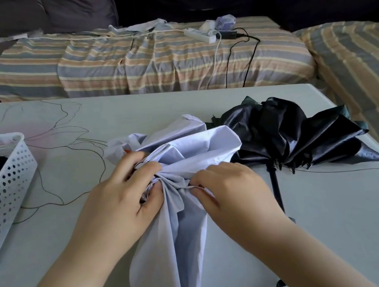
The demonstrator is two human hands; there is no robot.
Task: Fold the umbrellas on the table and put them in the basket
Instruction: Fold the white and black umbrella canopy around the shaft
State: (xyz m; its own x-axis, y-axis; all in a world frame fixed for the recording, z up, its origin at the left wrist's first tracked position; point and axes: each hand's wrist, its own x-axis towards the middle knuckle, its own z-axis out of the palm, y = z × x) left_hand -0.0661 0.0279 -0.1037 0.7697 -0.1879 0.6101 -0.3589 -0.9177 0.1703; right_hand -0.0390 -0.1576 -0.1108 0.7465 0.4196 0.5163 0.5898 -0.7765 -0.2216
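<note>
Pale grey-green tabletop (pixel 320 234), matte, printed with a thin-line flower outline toward the far left corner. Behind it a sofa under a wrinkled striped cover (pixel 146 61) in peach, grey and cream, with a white power strip (pixel 199 35) and black and white cables lying on it.

Lavender umbrella (pixel 177 231) lies mid-tabletop, thin crumpled fabric bunched to a waist, canopy flaring away from the person. Left hand (pixel 122 197) grips the gathered fabric at that waist, fingers curled into the folds. Right hand (pixel 232 188) pinches the fabric and what looks like a thin tie strap just beside it.

Black umbrella (pixel 293 137) sits touching the lavender one on its right, glossy, loosely collapsed in pointed pleats, dark shaft running toward the near edge.

White perforated plastic basket (pixel 2 196) at the left edge, dark item inside, partly cut off by the frame.
</note>
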